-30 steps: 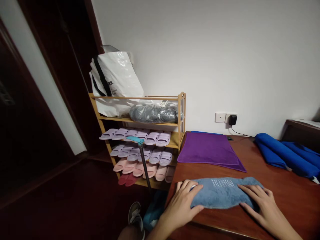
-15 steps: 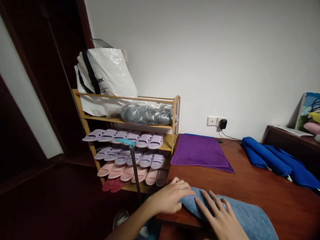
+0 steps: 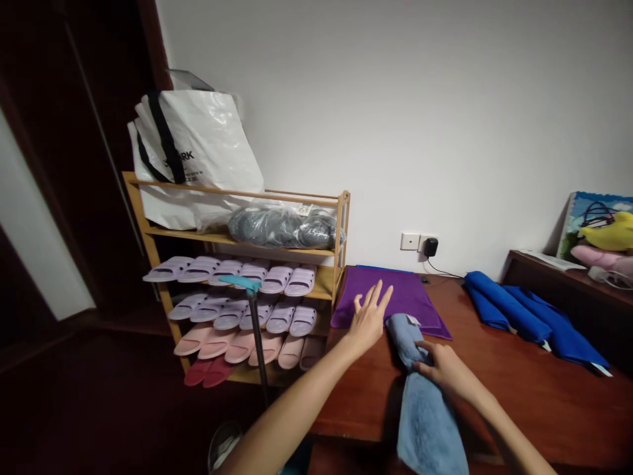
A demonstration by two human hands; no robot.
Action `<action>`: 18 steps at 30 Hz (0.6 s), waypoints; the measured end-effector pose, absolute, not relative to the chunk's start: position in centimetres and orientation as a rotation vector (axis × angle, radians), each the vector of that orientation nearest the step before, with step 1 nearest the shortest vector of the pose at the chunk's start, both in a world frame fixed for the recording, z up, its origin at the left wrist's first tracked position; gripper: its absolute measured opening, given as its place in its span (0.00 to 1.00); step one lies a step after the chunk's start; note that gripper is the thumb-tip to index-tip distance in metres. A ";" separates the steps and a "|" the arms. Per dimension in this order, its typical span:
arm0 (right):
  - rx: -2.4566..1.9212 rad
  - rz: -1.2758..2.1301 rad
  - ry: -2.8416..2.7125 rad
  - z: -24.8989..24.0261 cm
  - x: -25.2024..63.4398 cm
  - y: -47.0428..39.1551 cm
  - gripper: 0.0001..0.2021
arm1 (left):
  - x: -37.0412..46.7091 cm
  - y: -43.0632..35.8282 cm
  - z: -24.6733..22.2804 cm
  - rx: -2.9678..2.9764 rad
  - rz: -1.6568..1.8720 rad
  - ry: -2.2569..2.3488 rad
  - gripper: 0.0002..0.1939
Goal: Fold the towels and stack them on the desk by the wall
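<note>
Head view: right hand [image 3: 448, 369] pinching a grey-blue cloth [image 3: 429, 422] about midway along it, thumb against fingers; left hand [image 3: 367, 324] just left and beyond, fingers spread, contact with the purple cloth [image 3: 413, 297] behind it unclear. Small white tag [image 3: 412, 320] at the grey-blue cloth's far end, just past the grip; lettering too small to read. White bag [image 3: 215, 135], well left and beyond, shows "ARK" in black, earlier letters behind a strap, smaller lines illegible. Under the grip, a glossy reddish-brown table [image 3: 499, 389]. Right and beyond: rolled blue fabric [image 3: 509, 307]. Left: wooden rack [image 3: 341, 227] with slippers [image 3: 299, 280]. Beyond: pale wall [image 3: 386, 119], black plug [image 3: 430, 247].
</note>
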State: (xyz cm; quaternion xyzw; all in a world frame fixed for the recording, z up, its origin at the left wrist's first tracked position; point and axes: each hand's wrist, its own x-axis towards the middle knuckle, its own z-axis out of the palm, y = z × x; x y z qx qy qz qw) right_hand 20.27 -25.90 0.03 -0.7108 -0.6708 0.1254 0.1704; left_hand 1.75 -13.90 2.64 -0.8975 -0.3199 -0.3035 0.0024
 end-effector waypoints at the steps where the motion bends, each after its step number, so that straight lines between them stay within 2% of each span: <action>1: -1.990 0.374 -1.897 0.2 21.2 -26.0 0.26 | 1.2 -14.7 2.1 -2.857 -0.920 -0.988 0.34; 4: -1.933 0.410 -1.878 0.8 22.7 -27.1 0.26 | -1.2 -17.9 1.0 -3.033 -0.772 -0.890 0.23; 7: -2.065 0.166 -1.821 1.0 20.9 -28.2 0.23 | -2.9 -21.5 0.2 -3.180 -0.692 -0.820 0.14; 9: -2.185 -0.077 -1.828 0.5 18.3 -28.5 0.19 | -3.1 -23.4 -0.4 -3.240 -0.678 -0.787 0.12; 11: -2.244 -0.184 -1.932 -0.6 15.7 -28.6 0.17 | -3.1 -24.6 -0.9 -3.251 -0.675 -0.815 0.10; 14: -2.238 -0.122 -2.058 -2.4 13.5 -28.4 0.16 | -3.3 -25.5 -1.1 -3.183 -0.703 -0.978 0.09; 18: -2.120 0.136 -1.988 -3.2 14.6 -27.9 0.15 | -4.1 -26.1 -0.3 -3.124 -0.838 -1.022 0.11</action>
